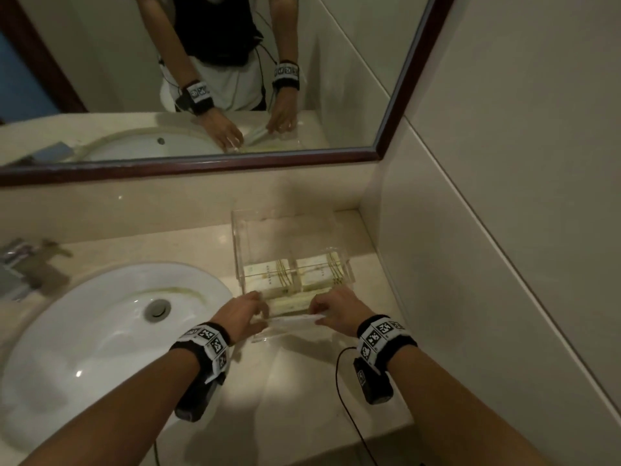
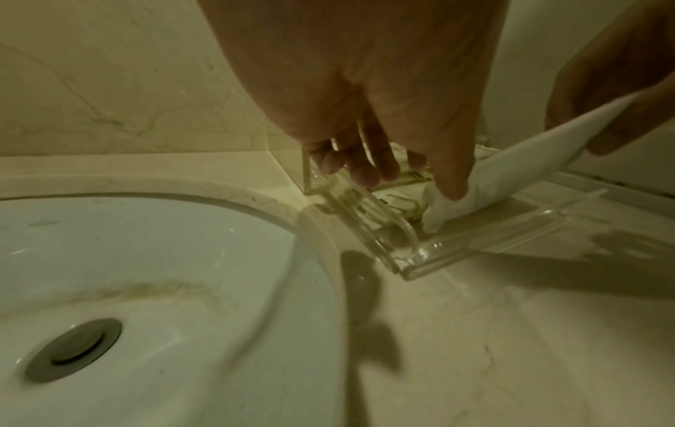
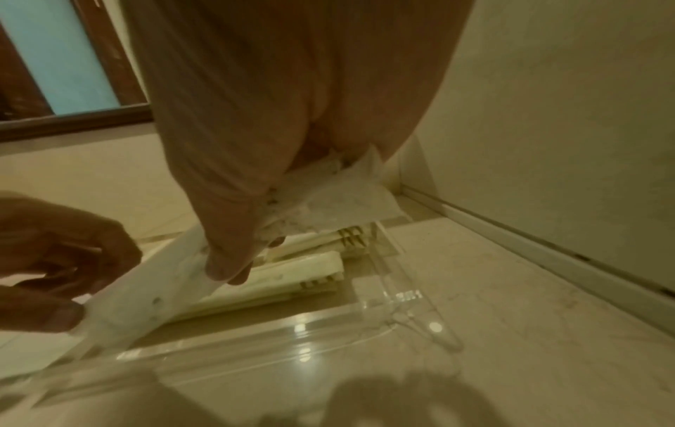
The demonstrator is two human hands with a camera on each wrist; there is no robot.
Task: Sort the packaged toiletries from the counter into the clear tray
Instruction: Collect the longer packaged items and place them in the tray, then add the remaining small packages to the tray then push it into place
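**Both hands on a white packet at the tray's near edge**

From the head view I see my left hand [image 1: 247,314] and right hand [image 1: 336,309] meeting over the near end of the clear tray [image 1: 289,220], which sits on the tabletop [image 1: 302,381] right of the sink [image 1: 111,331], its far end close to the wall corner. Between the hands stretches a long white packet [image 1: 295,320], held at each end. Two cream boxed toiletries [image 1: 295,275] lie side by side inside the tray, with another cream pack just nearer.

In the left wrist view, my left hand's thumb [image 2: 451,173] presses the packet's [image 2: 511,170] crumpled end down at the tray's near rim [image 2: 475,254]; the other fingers hang loosely spread over the tray's corner. The packet slopes up to the right hand [image 2: 621,81].

In the right wrist view, my right hand [image 3: 277,144] pinches the packet [image 3: 146,300] under its thumb, more white wrapping bunched beneath the palm. The left hand [image 3: 54,260] grips the low end. Cream packs [image 3: 303,277] lie inside the tray [image 3: 387,289].
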